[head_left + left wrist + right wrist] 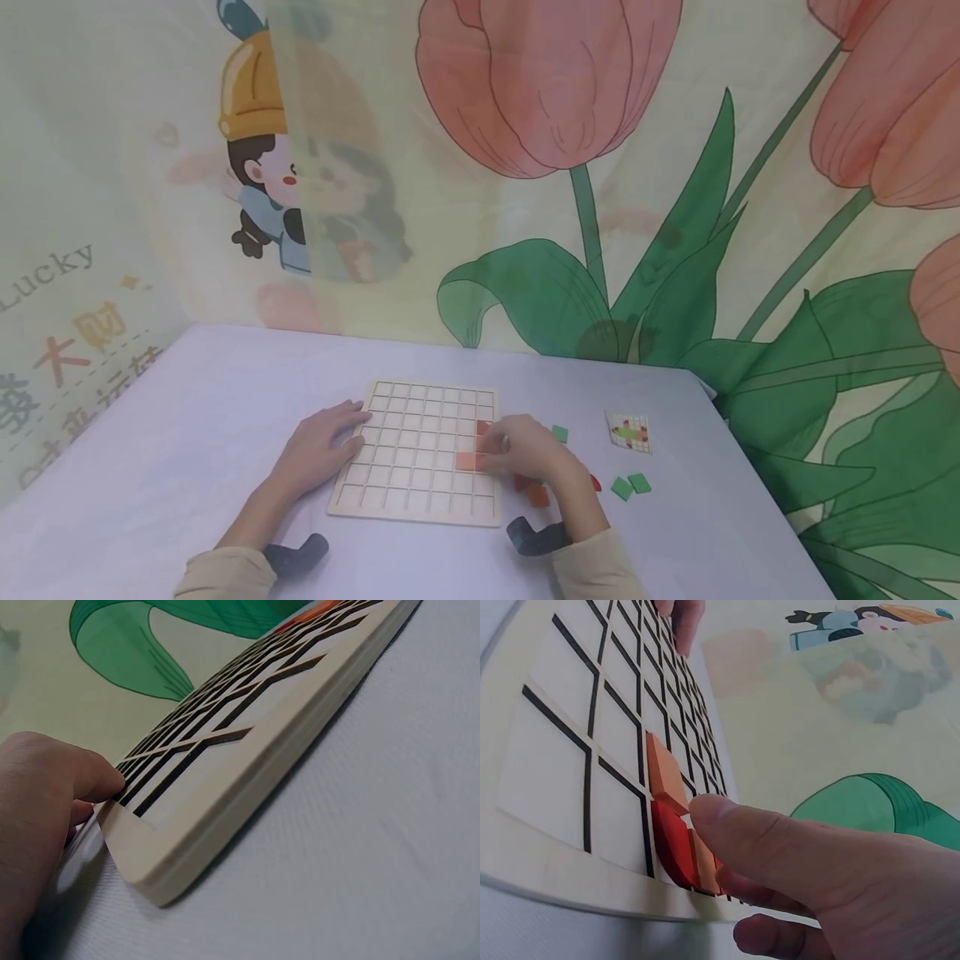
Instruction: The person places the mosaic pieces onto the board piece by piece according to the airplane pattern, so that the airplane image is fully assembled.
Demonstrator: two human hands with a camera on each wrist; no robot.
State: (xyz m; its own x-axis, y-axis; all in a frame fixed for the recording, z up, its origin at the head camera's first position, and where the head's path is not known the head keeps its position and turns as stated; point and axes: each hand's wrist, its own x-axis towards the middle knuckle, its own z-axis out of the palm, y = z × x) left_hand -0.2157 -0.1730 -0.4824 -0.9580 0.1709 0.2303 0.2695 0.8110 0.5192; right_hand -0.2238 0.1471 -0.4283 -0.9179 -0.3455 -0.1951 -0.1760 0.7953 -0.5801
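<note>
Left hand (317,450) resting straight fingers along board (408,437) edge. Right hand (528,450) curving fingers, gap narrow; cannot tell whether pinching anything. Orange tile (466,461) lying beside right thumb. Best pressing flat, left fingers bracing.

I get a hazy, low-contrast head view, its light even and diffuse across the white cloth-covered surface (420,567); I can't place the source. My left wrist view runs dimmer, with soft shadow by the near corner of the pale wooden grid board (232,766). On the right wrist, the board's near edge bows, faint shadow darkens the surface beside the fingers (756,934), and the pale printed backdrop (772,727) looks soft.
</note>
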